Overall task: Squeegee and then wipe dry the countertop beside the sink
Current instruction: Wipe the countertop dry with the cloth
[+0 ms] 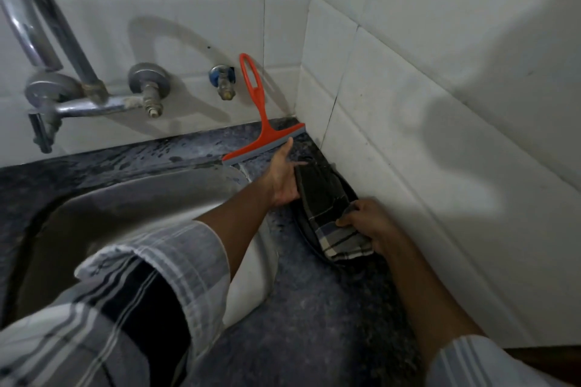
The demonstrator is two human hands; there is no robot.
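Since the orange squeegee [262, 122] stands propped against the tiled wall [176, 25] at about twelve o'clock, out of both hands, the scraping stage looks finished and drying has begun. The left hand [283, 181] pinches the far end of a dark checked cloth [327, 210], the right hand [369, 223] grips its near end at about three o'clock, stretching it over the countertop [314, 308] beside the sink [141, 198]. Droplets show behind the sink at eleven o'clock, so wiping probably remains there.

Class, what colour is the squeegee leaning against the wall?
Orange squeegee, grey blade; head view.
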